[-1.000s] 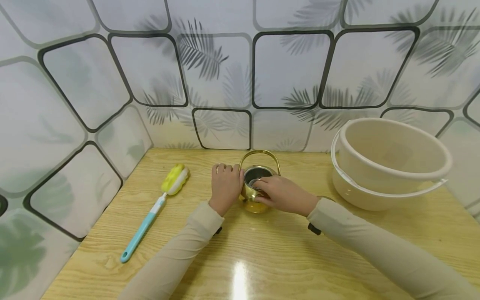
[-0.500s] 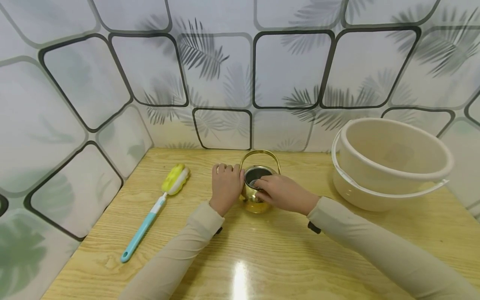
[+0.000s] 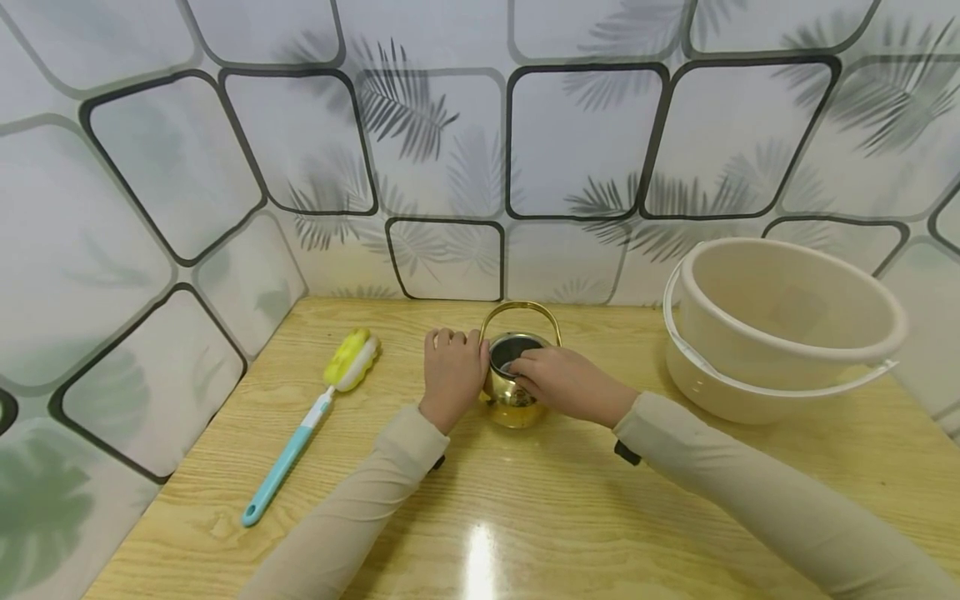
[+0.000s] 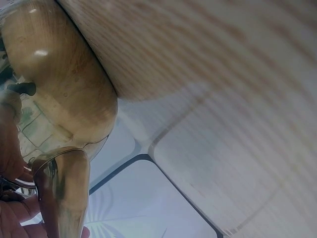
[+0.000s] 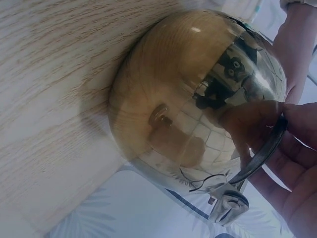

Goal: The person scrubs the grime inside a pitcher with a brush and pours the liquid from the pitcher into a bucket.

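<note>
The left hand (image 3: 453, 375) gripped the shiny, round, gold-coloured metal pot (image 3: 513, 408) at its spout (image 4: 69, 193). The right hand (image 3: 573, 383) pinched its rim (image 5: 261, 154), fingers (image 3: 528, 359) inside.

Your kettle (image 3: 512, 408) is gold, your bucket (image 3: 750, 360) cream, your sponge brush (image 3: 308, 421) yellow, white and turquoise, the surface (image 3: 600, 517) yellowish wood-grain, the wall (image 3: 585, 142) leaf-printed in grey.
</note>
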`<state>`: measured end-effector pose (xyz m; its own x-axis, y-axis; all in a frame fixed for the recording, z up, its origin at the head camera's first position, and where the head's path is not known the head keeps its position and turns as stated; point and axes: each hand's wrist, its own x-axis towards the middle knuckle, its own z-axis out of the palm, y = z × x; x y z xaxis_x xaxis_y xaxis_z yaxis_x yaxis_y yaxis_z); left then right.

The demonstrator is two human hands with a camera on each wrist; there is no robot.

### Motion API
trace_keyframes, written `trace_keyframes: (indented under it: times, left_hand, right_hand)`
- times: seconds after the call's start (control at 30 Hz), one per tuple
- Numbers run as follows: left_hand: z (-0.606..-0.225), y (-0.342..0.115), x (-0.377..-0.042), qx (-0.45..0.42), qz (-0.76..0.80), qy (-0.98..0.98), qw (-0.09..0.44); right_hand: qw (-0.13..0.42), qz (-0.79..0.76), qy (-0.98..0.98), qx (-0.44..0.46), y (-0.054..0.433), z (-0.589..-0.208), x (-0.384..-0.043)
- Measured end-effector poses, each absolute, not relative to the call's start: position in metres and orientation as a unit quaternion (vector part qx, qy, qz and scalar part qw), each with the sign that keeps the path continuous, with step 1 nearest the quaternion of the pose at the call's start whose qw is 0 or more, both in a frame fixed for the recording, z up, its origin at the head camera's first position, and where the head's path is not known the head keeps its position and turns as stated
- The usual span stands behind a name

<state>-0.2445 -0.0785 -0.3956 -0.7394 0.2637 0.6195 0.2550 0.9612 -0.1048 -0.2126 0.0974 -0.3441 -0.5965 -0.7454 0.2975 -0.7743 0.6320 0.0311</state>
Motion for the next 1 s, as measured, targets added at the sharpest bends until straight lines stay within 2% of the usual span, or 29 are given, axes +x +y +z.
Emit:
trace_keyframes:
  times: [1.0]
  left_hand:
    - [-0.395, -0.078, -0.245, -0.138, 0.002, -0.936, 0.325]
  right_hand:
    - [0.237, 0.041, -0.857, 0.455, 0.1, -0.357, -0.214]
